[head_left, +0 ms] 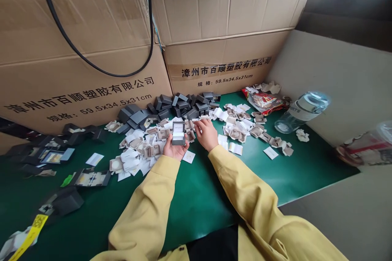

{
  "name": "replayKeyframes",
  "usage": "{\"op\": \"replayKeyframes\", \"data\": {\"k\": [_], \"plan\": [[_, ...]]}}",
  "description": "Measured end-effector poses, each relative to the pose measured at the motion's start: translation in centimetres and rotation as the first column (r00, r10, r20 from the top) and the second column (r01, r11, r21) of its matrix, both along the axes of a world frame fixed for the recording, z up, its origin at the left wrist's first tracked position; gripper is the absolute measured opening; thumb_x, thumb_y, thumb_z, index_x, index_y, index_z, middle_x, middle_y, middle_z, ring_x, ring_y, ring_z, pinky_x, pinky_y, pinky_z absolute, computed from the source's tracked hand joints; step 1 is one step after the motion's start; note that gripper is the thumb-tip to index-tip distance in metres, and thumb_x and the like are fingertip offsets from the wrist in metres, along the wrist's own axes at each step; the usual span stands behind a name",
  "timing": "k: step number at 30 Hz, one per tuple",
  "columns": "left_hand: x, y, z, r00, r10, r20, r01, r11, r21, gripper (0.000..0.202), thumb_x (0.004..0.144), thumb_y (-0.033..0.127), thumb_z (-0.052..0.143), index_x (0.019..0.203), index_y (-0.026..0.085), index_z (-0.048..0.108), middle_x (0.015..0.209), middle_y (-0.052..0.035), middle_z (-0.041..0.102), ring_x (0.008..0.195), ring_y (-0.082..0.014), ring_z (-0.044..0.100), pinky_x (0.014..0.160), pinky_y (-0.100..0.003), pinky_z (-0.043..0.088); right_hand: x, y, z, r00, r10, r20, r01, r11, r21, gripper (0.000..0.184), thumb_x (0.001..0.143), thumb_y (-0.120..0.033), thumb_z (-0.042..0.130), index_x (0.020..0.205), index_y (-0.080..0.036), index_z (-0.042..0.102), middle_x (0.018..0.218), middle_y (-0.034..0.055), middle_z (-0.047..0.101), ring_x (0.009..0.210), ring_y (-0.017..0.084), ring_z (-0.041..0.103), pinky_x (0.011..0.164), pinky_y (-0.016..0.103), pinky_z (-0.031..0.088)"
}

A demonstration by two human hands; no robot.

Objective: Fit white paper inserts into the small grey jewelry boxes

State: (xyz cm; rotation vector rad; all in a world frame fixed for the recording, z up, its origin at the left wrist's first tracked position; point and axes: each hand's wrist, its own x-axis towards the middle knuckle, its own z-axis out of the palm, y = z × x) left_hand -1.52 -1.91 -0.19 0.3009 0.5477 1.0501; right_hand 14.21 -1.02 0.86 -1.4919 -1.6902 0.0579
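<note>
My left hand (175, 149) grips a small dark grey jewelry box (178, 140) from below. Its lid stands up, and a white lining shows inside. To the right, my right hand (208, 133) reaches over the edge of the heap with fingers bent together near some beige moulded paper inserts (190, 135); what the fingertips pinch, if anything, is too small to make out. White paper cards (130, 159) and more inserts lie heaped left of the box. A white card (188, 157) rests on the table just below, between both hands.
Closed dark grey boxes (133, 116) are piled behind the heap, against large cardboard cartons (220, 59). Opened boxes (92, 178) lie at left on the green table (202, 212). A red snack bag (265, 101) and a clear bottle (301, 112) stand right. A black cable (101, 71) hangs above.
</note>
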Motion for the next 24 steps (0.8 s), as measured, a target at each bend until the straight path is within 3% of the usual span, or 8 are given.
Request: {"op": "replayKeyframes", "data": {"k": [4, 9, 14, 18, 21, 23, 24], "plan": [[0.1, 0.0, -0.5, 1.000, -0.001, -0.016, 0.001, 1.000, -0.008, 0.037, 0.082, 0.041, 0.046, 0.100, 0.011, 0.057, 0.084, -0.0109, 0.065, 0.065, -0.0164, 0.060, 0.062, -0.031, 0.050, -1.8, 2.3, -0.2, 0.981, -0.151, 0.121, 0.166, 0.978, -0.126, 0.031, 0.081, -0.043, 0.050, 0.068, -0.019, 0.063, 0.084, 0.0100, 0.055, 0.088, 0.023, 0.047, 0.066, 0.031, 0.043], [0.0, 0.1, -0.6, 1.000, 0.014, -0.018, -0.014, 0.999, -0.029, 0.040, 0.080, 0.043, 0.049, 0.101, 0.010, 0.058, 0.085, -0.0117, 0.065, 0.066, -0.0171, 0.061, 0.061, -0.030, 0.050, -1.7, 3.3, -0.2, 0.985, -0.150, 0.090, 0.167, 0.957, -0.237, 0.026, 0.082, -0.035, 0.050, 0.068, -0.018, 0.064, 0.091, 0.0106, 0.053, 0.092, 0.023, 0.046, 0.065, 0.030, 0.042], [0.1, -0.1, -0.4, 1.000, -0.025, 0.011, 0.025, 1.000, 0.011, 0.040, 0.080, 0.041, 0.049, 0.104, 0.010, 0.058, 0.087, -0.0120, 0.066, 0.068, -0.0186, 0.062, 0.063, -0.032, 0.051, -1.1, 3.3, -0.2, 0.983, -0.176, 0.054, 0.184, 0.944, -0.273, 0.036, 0.080, -0.049, 0.049, 0.065, -0.019, 0.064, 0.090, 0.0100, 0.054, 0.096, 0.024, 0.045, 0.066, 0.031, 0.042], [-0.1, -0.1, -0.3, 0.998, -0.060, 0.009, 0.060, 0.998, 0.005, 0.040, 0.080, 0.041, 0.048, 0.103, 0.010, 0.059, 0.088, -0.0120, 0.067, 0.069, -0.0186, 0.062, 0.064, -0.032, 0.051, -1.7, 3.6, -0.3, 0.985, -0.160, 0.059, 0.171, 0.930, -0.325, 0.026, 0.077, -0.036, 0.053, 0.061, -0.018, 0.062, 0.090, 0.0107, 0.056, 0.093, 0.024, 0.048, 0.068, 0.031, 0.042], [-0.1, -0.1, -0.2, 0.999, -0.038, 0.012, 0.038, 0.999, -0.003, 0.040, 0.080, 0.042, 0.048, 0.099, 0.009, 0.060, 0.087, -0.0129, 0.067, 0.071, -0.0193, 0.063, 0.066, -0.032, 0.051, -1.4, 3.4, 0.5, 0.965, -0.141, -0.220, 0.062, 0.940, -0.335, 0.018, 0.071, -0.024, 0.055, 0.055, -0.016, 0.058, 0.092, 0.0103, 0.055, 0.095, 0.023, 0.047, 0.071, 0.030, 0.041], [0.0, -0.2, -0.1, 0.999, 0.024, 0.024, -0.023, 1.000, -0.012, 0.040, 0.079, 0.044, 0.048, 0.096, 0.009, 0.060, 0.086, -0.0131, 0.067, 0.078, -0.0209, 0.064, 0.070, -0.032, 0.050, -0.6, 2.9, 1.1, 0.834, -0.081, -0.545, -0.102, 0.949, -0.297, 0.016, 0.067, -0.023, 0.056, 0.053, -0.016, 0.054, 0.091, 0.0091, 0.055, 0.093, 0.021, 0.048, 0.071, 0.029, 0.041], [0.1, -0.2, -0.1, 0.998, 0.064, 0.030, -0.063, 0.998, -0.017, 0.041, 0.079, 0.045, 0.049, 0.094, 0.009, 0.061, 0.085, -0.0128, 0.067, 0.084, -0.0218, 0.063, 0.073, -0.032, 0.050, -0.2, 2.4, 1.4, 0.784, -0.052, -0.619, -0.165, 0.943, -0.288, 0.017, 0.068, -0.026, 0.056, 0.054, -0.016, 0.053, 0.087, 0.0077, 0.055, 0.087, 0.019, 0.049, 0.068, 0.027, 0.041]]}}
